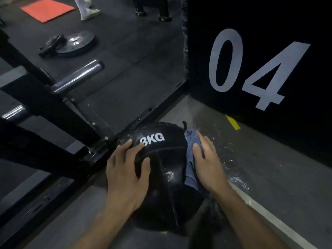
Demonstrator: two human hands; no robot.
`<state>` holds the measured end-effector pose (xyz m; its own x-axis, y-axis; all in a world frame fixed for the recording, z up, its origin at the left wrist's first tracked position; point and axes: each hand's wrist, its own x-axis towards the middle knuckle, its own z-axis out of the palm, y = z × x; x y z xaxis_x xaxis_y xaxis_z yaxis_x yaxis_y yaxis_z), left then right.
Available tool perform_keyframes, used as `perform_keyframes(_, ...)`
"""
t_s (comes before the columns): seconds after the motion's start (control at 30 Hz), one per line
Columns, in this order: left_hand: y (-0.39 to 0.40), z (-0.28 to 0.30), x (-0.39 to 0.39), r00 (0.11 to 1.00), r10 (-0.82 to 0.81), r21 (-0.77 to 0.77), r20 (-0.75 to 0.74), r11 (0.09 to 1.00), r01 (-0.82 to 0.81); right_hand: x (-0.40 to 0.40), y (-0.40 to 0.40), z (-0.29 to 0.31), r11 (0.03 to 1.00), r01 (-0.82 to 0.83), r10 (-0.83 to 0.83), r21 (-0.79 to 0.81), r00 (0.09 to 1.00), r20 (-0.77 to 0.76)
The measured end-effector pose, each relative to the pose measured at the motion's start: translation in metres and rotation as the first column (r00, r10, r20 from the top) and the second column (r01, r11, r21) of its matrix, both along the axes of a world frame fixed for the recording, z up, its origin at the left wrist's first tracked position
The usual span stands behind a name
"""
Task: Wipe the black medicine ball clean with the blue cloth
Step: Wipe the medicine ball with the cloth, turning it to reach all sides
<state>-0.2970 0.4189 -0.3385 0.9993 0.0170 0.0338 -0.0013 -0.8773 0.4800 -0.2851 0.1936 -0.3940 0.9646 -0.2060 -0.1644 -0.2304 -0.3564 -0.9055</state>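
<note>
A black medicine ball (167,175) with white "KG" lettering rests on the grey floor at lower centre. My left hand (127,169) lies flat on its upper left side, fingers spread, one fingertip covering the digit before "KG". My right hand (208,162) presses the blue cloth (190,159) against the ball's right side. The cloth runs from the ball's top right edge down under my palm, and part of it is hidden by my hand.
A black wall panel (260,60) marked "04" stands close behind right. A black rack frame (53,126) with chrome pegs (79,76) borders the left. Weight plates (75,44) and a red mat (47,9) lie farther back. Someone's white shoes (89,12) show at top. Wet droplets (231,153) speckle the floor.
</note>
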Motion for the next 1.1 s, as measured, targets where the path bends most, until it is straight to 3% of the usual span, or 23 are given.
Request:
perform_keyframes(0.17, 0.006, 0.021, 0.028, 0.963, 0.267, -0.103, -0.025, 0.958, -0.268, -0.008, -0.008, -0.004, 0.998, -0.06, 0.06, 0.031, 0.998, 0.005)
perform_keyframes(0.3, 0.023, 0.0, 0.052, 0.937, 0.269, -0.236, -0.225, 0.918, -0.32, -0.008, -0.006, -0.005, 0.997, 0.004, -0.004, 0.073, 1.0, 0.009)
perform_keyframes(0.47, 0.011, -0.002, 0.035, 0.939, 0.269, -0.261, -0.214, 0.911, -0.32, -0.011, -0.013, -0.012, 0.969, 0.135, -0.112, 0.206, 0.987, -0.117)
perform_keyframes(0.73, -0.036, 0.006, 0.02, 0.986, 0.127, -0.036, -0.105, 0.991, -0.132, -0.028, -0.045, -0.017, 0.858, 0.299, -0.249, 0.417, 0.953, -0.169)
perform_keyframes(0.97, -0.033, 0.007, 0.01, 0.996, -0.078, -0.008, -0.044, 0.997, 0.077, -0.046, -0.049, -0.011, 0.865, 0.272, -0.236, 0.422, 0.962, -0.136)
perform_keyframes(1.1, -0.005, -0.001, -0.006, 0.972, -0.23, -0.066, -0.046, 0.972, 0.227, -0.054, -0.042, 0.002, 0.957, 0.156, -0.17, 0.245, 0.985, 0.037)
